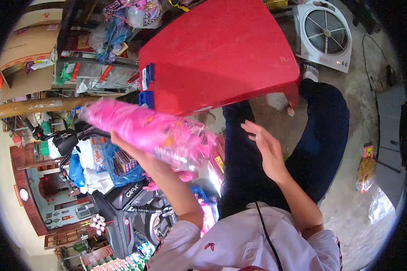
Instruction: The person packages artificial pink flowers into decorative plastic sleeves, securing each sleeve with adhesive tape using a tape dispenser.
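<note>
A long pink bundle in clear shiny plastic [153, 128] stretches across the left-centre, its far end blurred. My left hand [117, 139] is against its lower left side, gripping it, with most of the fingers hidden behind the bundle. Above my dark-trousered lap, my right hand [265, 147] is raised with its fingers stretched out and holds nothing. Beyond the bundle stands a red table [217, 54]. Small blue boxes [148, 77] sit at the table's left edge.
A white box fan [326, 34] stands at the upper right. On the left are a motorbike [117, 221] with bags, a wooden pole [36, 109], cardboard boxes [29, 49] and packed shelves. A bagged item [366, 174] lies on the floor at right.
</note>
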{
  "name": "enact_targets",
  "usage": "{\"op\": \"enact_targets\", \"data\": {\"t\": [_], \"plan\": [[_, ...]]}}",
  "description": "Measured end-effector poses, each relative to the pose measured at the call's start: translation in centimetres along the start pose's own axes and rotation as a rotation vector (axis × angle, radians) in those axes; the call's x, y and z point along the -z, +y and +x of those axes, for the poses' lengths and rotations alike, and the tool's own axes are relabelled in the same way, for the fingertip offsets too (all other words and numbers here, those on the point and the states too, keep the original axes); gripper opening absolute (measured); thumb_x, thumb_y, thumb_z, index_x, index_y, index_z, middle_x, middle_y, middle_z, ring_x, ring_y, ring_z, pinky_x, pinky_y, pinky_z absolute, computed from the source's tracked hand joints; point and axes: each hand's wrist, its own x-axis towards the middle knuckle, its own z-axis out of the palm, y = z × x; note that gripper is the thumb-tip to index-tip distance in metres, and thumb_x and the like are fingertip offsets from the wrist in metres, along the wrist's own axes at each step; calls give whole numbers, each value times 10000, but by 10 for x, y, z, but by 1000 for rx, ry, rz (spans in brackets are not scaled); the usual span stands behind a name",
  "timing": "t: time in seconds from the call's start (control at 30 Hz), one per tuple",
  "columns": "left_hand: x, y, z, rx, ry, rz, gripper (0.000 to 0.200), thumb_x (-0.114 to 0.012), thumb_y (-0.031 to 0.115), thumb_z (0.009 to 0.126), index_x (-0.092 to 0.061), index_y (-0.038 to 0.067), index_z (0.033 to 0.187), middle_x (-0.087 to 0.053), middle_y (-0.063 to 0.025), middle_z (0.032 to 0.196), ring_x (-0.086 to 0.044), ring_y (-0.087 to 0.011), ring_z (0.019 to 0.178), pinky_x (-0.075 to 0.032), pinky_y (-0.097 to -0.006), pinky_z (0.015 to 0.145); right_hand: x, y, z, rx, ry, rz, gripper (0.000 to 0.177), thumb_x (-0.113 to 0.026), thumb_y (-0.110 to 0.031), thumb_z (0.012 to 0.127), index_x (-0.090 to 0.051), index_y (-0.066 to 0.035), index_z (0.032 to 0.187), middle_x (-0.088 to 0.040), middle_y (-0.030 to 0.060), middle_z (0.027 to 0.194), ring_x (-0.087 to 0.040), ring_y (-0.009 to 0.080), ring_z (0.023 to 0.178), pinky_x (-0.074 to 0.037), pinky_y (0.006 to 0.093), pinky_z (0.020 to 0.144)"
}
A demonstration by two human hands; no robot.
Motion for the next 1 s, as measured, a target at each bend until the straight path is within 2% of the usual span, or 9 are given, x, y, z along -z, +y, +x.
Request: {"op": "enact_targets", "data": {"t": [0.03,0.17,0.27,0.37,0.47,0.57,0.6,0.7,1.0], "plan": [[-8,9,1,185,-97,-494,770,-616,540,901,-403,88,1487,-522,-150,1430,-515,-328,1315,-414,-526,1124,-1,1,0,6,5,-71,457,-384,-296,1105,-565,28,1372,-617,166,1356,-553,246,1294,-382,371,1112],[-18,9,73,204,-130,-414,684,-600,568,924,-481,97,1406,-588,-136,1338,-574,-327,1232,-446,-529,1087,-3,8,-4,-31,-41,-63,410,-450,-270,1091,-608,33,1317,-636,144,1323,-580,214,1241,-416,339,1066],[-49,40,91,202,-74,-352,483,-599,534,951,-603,133,1222,-666,-61,1193,-630,-262,1130,-480,-485,1038,-4,19,-5,-70,-24,20,417,-461,-289,1090,-622,38,1294,-664,153,1287,-608,204,1205,-446,325,1019],[-50,38,139,113,-99,-323,502,-572,524,960,-588,122,1262,-657,-68,1214,-629,-264,1137,-483,-494,1033,1,25,-7,-105,-28,39,449,-433,-323,1094,-619,29,1301,-669,148,1279,-605,222,1218,-454,362,1031],[-73,43,126,1,42,-412,506,-710,447,923,-591,109,1280,-662,-67,1213,-631,-248,1113,-496,-454,1011,3,21,-8,-100,-1,53,444,-449,-322,1095,-624,39,1285,-689,154,1239,-623,211,1185,-454,343,1030],[-104,32,96,-304,172,-339,551,-810,308,867,-584,63,1306,-656,-99,1236,-631,-221,1094,-504,-440,998,3,18,-8,-100,21,33,434,-470,-315,1093,-630,49,1267,-707,159,1203,-637,200,1154,-451,320,1028],[-116,30,85,-443,200,-335,630,-855,212,822,-563,-29,1325,-648,-158,1251,-631,-244,1092,-489,-439,1005,4,18,-8,-106,24,16,433,-473,-315,1093,-631,51,1262,-710,159,1194,-639,199,1150,-451,318,1030],[-125,2,88,-769,297,120,705,-870,208,803,-527,-115,1327,-639,-213,1249,-623,-285,1106,-458,-430,1030,4,18,-9,-101,26,27,427,-478,-314,1091,-635,51,1248,-717,161,1175,-641,191,1140,-453,311,1023],[-158,-8,58,-881,255,199,782,-898,195,751,-502,-126,1345,-607,-230,1295,-593,-291,1164,-427,-411,1059,5,28,-6,-138,29,-51,425,-459,-319,1088,-640,28,1254,-718,153,1174,-663,214,1104,-481,344,980]]}}
